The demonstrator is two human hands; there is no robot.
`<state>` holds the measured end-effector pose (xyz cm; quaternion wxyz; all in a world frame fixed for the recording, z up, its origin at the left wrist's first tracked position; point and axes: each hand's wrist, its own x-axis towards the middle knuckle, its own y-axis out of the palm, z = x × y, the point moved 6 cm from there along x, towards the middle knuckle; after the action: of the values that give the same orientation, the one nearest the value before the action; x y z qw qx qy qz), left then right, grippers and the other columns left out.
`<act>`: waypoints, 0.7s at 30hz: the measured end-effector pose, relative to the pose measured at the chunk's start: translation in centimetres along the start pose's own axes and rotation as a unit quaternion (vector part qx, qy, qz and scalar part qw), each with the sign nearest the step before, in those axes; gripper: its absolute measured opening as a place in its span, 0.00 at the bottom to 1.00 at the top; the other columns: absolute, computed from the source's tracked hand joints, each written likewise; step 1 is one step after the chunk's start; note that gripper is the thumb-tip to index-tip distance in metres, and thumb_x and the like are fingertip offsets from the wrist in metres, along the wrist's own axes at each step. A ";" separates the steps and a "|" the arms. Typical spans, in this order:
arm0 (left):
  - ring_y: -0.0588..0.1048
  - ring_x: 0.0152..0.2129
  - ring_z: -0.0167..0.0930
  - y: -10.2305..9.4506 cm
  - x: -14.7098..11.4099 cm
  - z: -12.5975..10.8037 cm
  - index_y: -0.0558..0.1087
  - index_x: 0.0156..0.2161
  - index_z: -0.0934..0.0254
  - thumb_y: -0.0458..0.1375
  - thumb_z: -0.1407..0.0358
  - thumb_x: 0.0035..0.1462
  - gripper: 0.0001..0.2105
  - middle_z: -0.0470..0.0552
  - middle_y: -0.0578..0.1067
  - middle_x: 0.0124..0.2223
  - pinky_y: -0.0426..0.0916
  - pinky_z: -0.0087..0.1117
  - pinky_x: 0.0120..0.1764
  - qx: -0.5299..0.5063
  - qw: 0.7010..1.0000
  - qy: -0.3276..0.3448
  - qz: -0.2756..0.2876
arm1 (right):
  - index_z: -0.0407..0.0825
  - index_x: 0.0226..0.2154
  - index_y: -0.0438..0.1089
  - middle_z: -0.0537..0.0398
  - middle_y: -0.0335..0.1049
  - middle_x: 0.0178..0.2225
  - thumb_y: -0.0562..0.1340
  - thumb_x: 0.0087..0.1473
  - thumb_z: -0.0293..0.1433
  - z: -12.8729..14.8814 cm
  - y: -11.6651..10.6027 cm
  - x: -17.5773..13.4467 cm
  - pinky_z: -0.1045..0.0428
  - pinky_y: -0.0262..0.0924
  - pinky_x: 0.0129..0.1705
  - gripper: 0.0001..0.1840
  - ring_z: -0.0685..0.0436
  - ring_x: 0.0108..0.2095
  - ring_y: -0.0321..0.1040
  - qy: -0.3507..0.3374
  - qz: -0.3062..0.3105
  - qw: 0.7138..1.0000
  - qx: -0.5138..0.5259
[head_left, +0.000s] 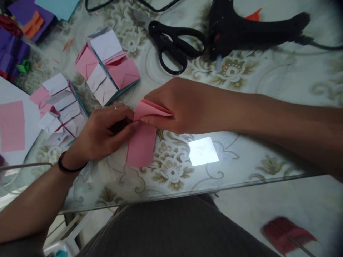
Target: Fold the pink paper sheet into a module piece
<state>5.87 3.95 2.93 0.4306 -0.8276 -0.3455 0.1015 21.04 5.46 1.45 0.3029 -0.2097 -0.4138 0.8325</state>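
Between both hands is a strip of pink paper (pixel 141 148), its upper part folded over and its lower part hanging flat toward the table's front. My left hand (pixel 107 128) pinches the strip's left edge between thumb and fingers. From the right, my right hand (pixel 166 105) grips the folded upper end, thumb tip close to the left thumb. Just beyond the left hand lie two folded pink and white paper pieces, one nearer (pixel 63 110) and one farther back (pixel 107 66), each with dark teal edges.
Black-handled scissors (pixel 174 41) and a black glue gun (pixel 241 32) with a cord lie at the back. Purple paper (pixel 34 18), an orange folded piece (pixel 32 25) and a white sheet (pixel 10 85) bearing a pink rectangle are at left. The glass-topped table's edge (pixel 182 192) runs before my lap.
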 end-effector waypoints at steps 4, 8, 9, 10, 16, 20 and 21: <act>0.65 0.23 0.24 0.1 -0.1 0.1 0.75 0.35 0.64 0.62 0.67 0.68 0.07 0.45 0.72 0.28 0.61 0.30 0.29 -0.003 1.000 -0.009 0.001 | 0.47 0.31 0.70 0.57 0.70 0.28 0.59 0.69 0.40 0.0 -0.1 -0.1 0.50 0.47 0.35 0.18 0.52 0.29 0.59 0.010 -0.003 1.000 -0.018; 0.65 0.23 0.25 0.2 -0.2 0.3 0.76 0.36 0.63 0.62 0.64 0.68 0.07 0.46 0.74 0.29 0.60 0.31 0.28 -0.012 1.000 -0.026 -0.001 | 0.47 0.28 0.66 0.58 0.66 0.25 0.59 0.68 0.40 -0.1 -0.2 -0.2 0.51 0.46 0.34 0.18 0.52 0.26 0.53 0.001 -0.012 1.000 -0.010; 0.65 0.23 0.25 0.2 -0.1 0.3 0.76 0.36 0.63 0.62 0.64 0.68 0.08 0.46 0.73 0.28 0.60 0.31 0.27 -0.012 1.000 -0.027 0.001 | 0.46 0.28 0.66 0.59 0.64 0.25 0.59 0.68 0.39 -0.1 -0.3 -0.2 0.51 0.46 0.34 0.19 0.53 0.26 0.52 -0.001 -0.015 1.000 -0.010; 0.65 0.23 0.25 0.2 -0.1 0.3 0.76 0.36 0.63 0.62 0.64 0.69 0.08 0.45 0.72 0.28 0.60 0.31 0.28 -0.011 0.999 -0.030 0.000 | 0.46 0.28 0.65 0.59 0.63 0.24 0.59 0.68 0.39 -0.1 -0.3 -0.2 0.51 0.46 0.34 0.19 0.53 0.27 0.51 -0.004 -0.017 1.000 -0.012; 0.63 0.22 0.22 0.2 -0.1 0.1 0.76 0.35 0.66 0.62 0.66 0.68 0.08 0.43 0.70 0.26 0.58 0.27 0.27 0.002 1.000 -0.028 -0.004 | 0.44 0.29 0.66 0.61 0.60 0.26 0.60 0.69 0.37 -0.1 -0.1 -0.2 0.53 0.44 0.35 0.19 0.55 0.28 0.50 -0.014 -0.024 0.999 -0.027; 0.64 0.23 0.22 0.2 -0.2 0.4 0.77 0.37 0.66 0.62 0.65 0.67 0.07 0.44 0.72 0.27 0.58 0.27 0.28 0.008 0.999 -0.035 -0.006 | 0.43 0.30 0.69 0.63 0.57 0.26 0.57 0.71 0.42 -0.1 -0.1 -0.1 0.53 0.41 0.34 0.22 0.56 0.27 0.49 -0.010 -0.029 0.998 -0.047; 0.64 0.22 0.23 0.2 -0.3 0.4 0.77 0.37 0.65 0.63 0.64 0.67 0.07 0.44 0.71 0.27 0.58 0.27 0.27 0.010 0.999 -0.035 -0.008 | 0.43 0.30 0.69 0.63 0.56 0.26 0.57 0.71 0.42 -0.1 0.0 -0.1 0.53 0.41 0.34 0.23 0.56 0.27 0.48 -0.003 -0.026 0.998 -0.056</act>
<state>5.59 3.96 2.43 0.4269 -0.8166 -0.3659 0.1305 21.17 5.51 1.42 0.3109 -0.2132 -0.4658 0.8006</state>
